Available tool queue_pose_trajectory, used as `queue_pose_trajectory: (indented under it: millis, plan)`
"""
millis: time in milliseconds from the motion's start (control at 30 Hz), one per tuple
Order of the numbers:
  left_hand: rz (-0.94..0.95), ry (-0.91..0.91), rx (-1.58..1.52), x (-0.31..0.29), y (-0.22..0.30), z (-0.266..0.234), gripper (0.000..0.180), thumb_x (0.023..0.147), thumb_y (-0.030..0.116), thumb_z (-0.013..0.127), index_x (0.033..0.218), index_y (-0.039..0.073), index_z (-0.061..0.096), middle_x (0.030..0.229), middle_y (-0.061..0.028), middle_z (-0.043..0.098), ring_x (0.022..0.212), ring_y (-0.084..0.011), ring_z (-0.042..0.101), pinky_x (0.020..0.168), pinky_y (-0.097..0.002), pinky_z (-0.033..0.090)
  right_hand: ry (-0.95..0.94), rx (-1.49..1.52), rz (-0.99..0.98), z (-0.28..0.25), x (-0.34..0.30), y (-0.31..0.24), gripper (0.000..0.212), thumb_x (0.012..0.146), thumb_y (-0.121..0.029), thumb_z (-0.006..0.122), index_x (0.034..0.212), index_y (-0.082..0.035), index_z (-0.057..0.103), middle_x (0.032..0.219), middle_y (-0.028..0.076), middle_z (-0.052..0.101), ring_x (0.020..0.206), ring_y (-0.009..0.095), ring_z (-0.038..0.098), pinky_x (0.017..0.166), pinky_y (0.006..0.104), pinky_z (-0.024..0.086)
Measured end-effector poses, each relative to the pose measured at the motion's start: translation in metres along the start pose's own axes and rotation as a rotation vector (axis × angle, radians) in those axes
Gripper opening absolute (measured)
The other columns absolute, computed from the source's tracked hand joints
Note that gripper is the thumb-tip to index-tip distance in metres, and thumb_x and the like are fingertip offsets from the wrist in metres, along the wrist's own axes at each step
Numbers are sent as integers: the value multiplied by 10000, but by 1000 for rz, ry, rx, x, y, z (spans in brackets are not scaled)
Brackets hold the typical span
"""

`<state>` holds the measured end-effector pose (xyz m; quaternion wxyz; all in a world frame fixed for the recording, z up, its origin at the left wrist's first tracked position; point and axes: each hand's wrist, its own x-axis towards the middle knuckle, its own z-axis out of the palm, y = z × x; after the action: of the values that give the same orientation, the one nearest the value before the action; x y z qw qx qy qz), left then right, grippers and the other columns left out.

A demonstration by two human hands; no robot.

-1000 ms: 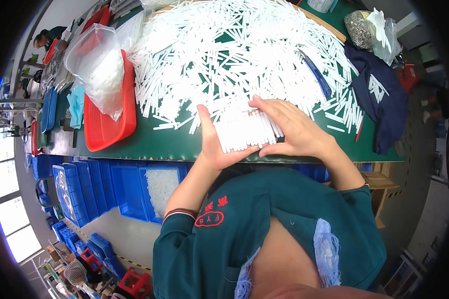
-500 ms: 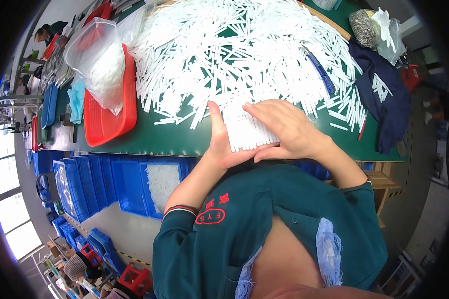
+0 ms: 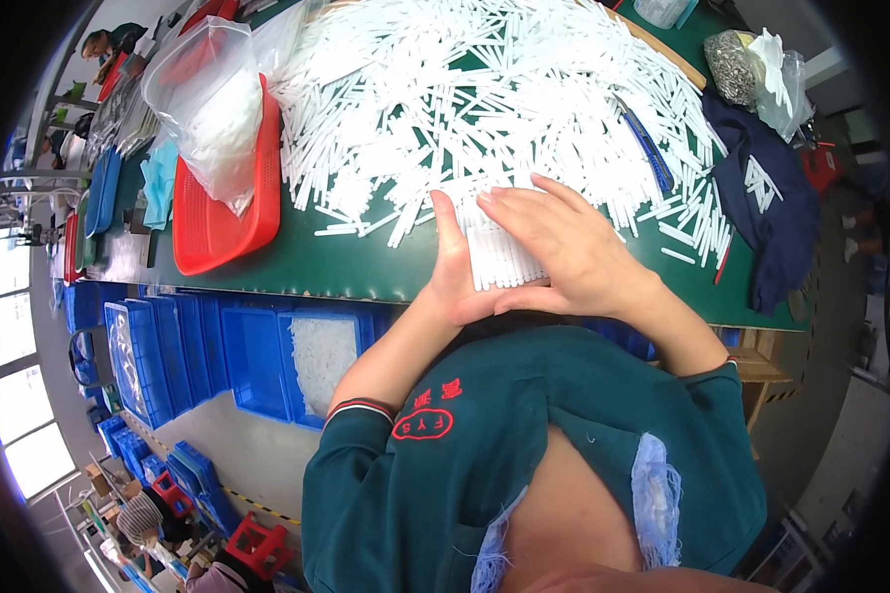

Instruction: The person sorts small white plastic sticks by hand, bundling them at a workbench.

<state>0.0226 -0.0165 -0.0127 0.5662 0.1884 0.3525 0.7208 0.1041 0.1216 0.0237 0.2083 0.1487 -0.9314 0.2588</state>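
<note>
Landmark: I place everything against the green table [image 3: 267,267], taking its near edge as the one by my body.
Bundle: a neat batch of short white sticks [image 3: 499,259] lies side by side at the near edge of the green table, just in front of my chest.
Left hand [image 3: 455,272]: I have it standing on its edge against the left side of the bundle, fingers straight and together, acting as a flat stop.
Right hand [image 3: 574,247]: I have it laid flat over the top and right side of the bundle, fingers spread a little, pressing down. Neither hand is curled round anything; the 2 palms pen the sticks in between them.
Loose pile [image 3: 485,89]: a big heap of the same white sticks covers the middle and far part of the green table, touching the far end of the bundle.
Handling, my judgement: each stick looks light, stiff and smooth, so I expect them to roll and slide apart easily. I would grip the batch from both long sides at mid-length and squeeze evenly, not pinch 1 end.
Red basket [image 3: 218,222]: on the left part of the green table, holding a clear bag [image 3: 203,99] of white pieces.
Blue bins [image 3: 257,361]: below the table's near edge, to the left of my arm.
Dark cloth [image 3: 771,212]: on the right end of the green table.
</note>
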Motion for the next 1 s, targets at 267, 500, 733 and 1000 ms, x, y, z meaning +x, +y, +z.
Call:
queue_pose_trajectory:
  millis: [267, 500, 733, 1000]
  plan:
    - [124, -230, 146, 10, 5, 5, 952, 826, 724, 41, 1306, -60, 286, 1319, -286, 379, 1209, -412, 414, 1026, -502, 304, 64, 118, -23, 14, 6, -8, 731, 679, -295, 741, 1287, -30, 432, 1066, 138, 575, 952, 307, 569, 854, 407, 456]
    - [36, -56, -327, 11, -5, 11, 988, 801, 746, 3, 1314, -48, 291, 1336, -294, 355, 1222, -428, 393, 1029, -505, 298, -15, 99, 11, 7, 11, -15, 741, 656, -317, 754, 1263, -24, 448, 1040, 126, 581, 923, 306, 573, 830, 400, 461]
    - [-118, 20, -455, 3, -4, -4, 1079, 676, 876, 107, 1413, 98, 232, 1412, -191, 292, 1302, -351, 307, 1047, -509, 277, -14, 63, 69, -8, 3, -11, 793, 648, -342, 758, 1288, -15, 422, 1240, 146, 517, 1112, 322, 517, 978, 456, 382]
    - [-200, -46, -636, -10, 14, -1, 1208, 616, 917, 154, 1426, 21, 145, 1414, -294, 226, 1307, -435, 255, 1056, -526, 232, 32, 16, 192, -27, -32, 15, 824, 648, -373, 755, 1302, -7, 411, 1304, 145, 464, 1208, 316, 438, 1018, 446, 323]
